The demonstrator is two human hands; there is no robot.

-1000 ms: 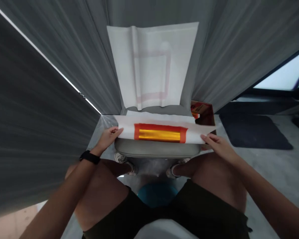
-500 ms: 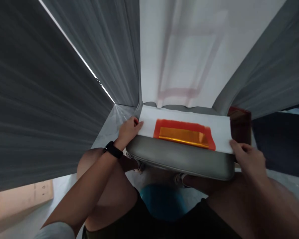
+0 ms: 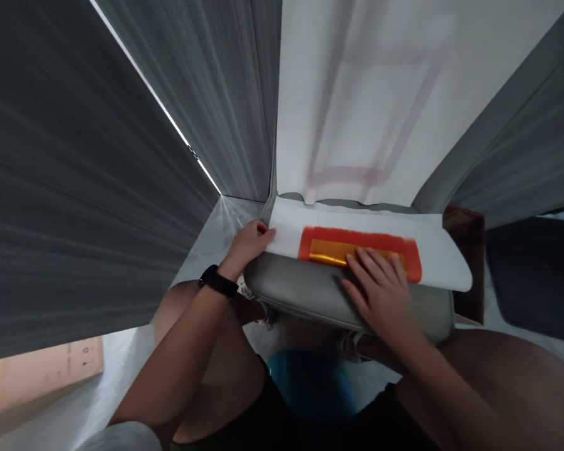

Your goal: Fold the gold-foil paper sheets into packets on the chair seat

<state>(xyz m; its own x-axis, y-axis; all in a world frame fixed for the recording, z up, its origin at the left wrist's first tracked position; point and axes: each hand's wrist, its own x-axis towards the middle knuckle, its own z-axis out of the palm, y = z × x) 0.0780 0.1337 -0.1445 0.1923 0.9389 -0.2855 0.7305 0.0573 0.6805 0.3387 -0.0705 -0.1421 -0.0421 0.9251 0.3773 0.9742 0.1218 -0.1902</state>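
Note:
A white sheet lies across a grey padded seat, its right corner curling over the side. On the sheet is a red painted patch, and on that a shiny gold strip. My left hand pinches the sheet's left edge between thumb and fingers. My right hand rests with outstretched fingers on the right part of the gold strip, covering some of it. Behind, a second white sheet with a faint reddish outline hangs against the grey backrest.
Grey curtains close in on the left and the right. A cardboard box lies on the floor at lower left. Below the seat is a blue object between my legs. A dark brown box stands right of the seat.
My right hand has let go of the sheet's right edge and moved left onto the gold strip. The freed right corner now droops. My left hand keeps its hold; the view has shifted slightly.

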